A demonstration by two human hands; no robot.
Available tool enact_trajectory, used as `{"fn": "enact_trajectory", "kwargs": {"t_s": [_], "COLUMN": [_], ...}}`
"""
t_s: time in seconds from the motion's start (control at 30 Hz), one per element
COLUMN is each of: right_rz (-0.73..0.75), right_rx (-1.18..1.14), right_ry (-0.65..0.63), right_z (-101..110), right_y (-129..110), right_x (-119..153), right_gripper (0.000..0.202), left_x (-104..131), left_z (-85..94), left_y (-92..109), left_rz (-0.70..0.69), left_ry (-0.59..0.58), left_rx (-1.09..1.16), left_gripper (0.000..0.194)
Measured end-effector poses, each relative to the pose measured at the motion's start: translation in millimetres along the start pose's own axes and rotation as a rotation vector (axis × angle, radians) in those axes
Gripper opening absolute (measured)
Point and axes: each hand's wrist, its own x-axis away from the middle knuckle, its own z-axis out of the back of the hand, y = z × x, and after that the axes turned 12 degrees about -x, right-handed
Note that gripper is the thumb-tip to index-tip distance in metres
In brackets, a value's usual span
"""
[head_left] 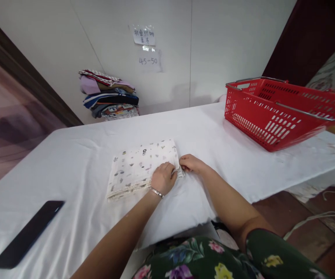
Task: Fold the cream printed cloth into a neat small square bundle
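Note:
A folded white cloth [138, 166] with small printed figures lies flat on the table, its layers showing along the front edge. My left hand [164, 178], with a bracelet at the wrist, rests on the cloth's front right part; its fingers are curled and pinch the fabric by the right edge. Just right of it, my right hand [191, 163] is closed on the cloth's right edge, thumb and fingers pressed together. The fingertips of both hands are partly hidden.
A white sheet covers the table [77, 162]. A red plastic basket [260, 116] with metal handles stands at the right. Against the wall is a stack of folded fabrics [111, 95]. A dark flat phone-like object [29, 232] lies front left. Two paper signs [144, 37] hang on the wall.

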Motion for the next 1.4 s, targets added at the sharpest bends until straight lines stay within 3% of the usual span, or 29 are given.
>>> {"fn": "enact_trajectory", "kwargs": {"t_s": [0.33,0.63,0.87,1.17,1.4], "right_rz": [-0.017,-0.07,-0.036,-0.113,-0.07], "right_rx": [0.04,0.186,0.096,-0.02,0.028], "right_ry": [-0.016,-0.314,-0.272,-0.34,-0.236], "right_z": [6.1,16.5,12.4,18.3,12.3], "right_y": [-1.4,-7.1,-4.2,1.5,-3.4], "right_x": [1.1,14.4,9.4,3.6,9.5], "right_gripper": [0.017,0.013,0.012,0.017,0.019], "left_x": [1.1,2.0,2.2,5.6,-0.8], "left_z": [1.4,2.1,3.7,8.4,12.4], "left_y": [5.2,6.6,8.2,11.3,-2.2], "left_rz": [-0.038,0.108,0.046,-0.027,0.048], "left_ry": [-0.048,-0.056,-0.066,-0.116,-0.107], "left_rx": [-0.019,0.031,-0.021,-0.086,0.112], "left_gripper": [0.013,0.007,0.008,0.014,0.023]}}
